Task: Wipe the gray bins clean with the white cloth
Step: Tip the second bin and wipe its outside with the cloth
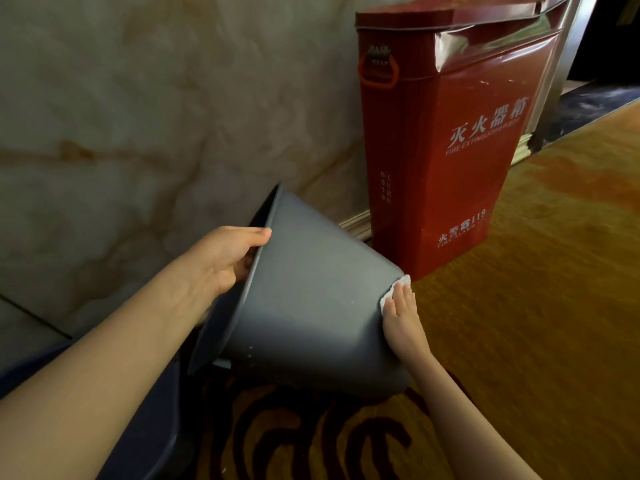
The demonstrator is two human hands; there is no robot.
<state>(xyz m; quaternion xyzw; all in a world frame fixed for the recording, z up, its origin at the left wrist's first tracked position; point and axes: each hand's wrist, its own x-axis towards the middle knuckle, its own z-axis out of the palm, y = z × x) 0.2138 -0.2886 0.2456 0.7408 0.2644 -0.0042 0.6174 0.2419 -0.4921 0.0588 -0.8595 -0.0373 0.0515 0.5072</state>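
A gray bin (304, 299) is held tipped on its side in the middle of the view, its open mouth turned left toward the wall and its bottom to the right. My left hand (228, 258) grips the rim, thumb outside and fingers inside. My right hand (403, 320) lies flat against the bin's bottom end and presses a white cloth (398, 287) onto it. Only a small corner of the cloth shows above my fingers. A second dark gray bin (145, 427) sits low at the left, mostly hidden under my left forearm.
A tall red fire extinguisher box (446, 133) stands against the marble wall (138, 116) just behind and to the right of the bin. A yellow-brown patterned carpet (536, 306) covers the floor to the right and below.
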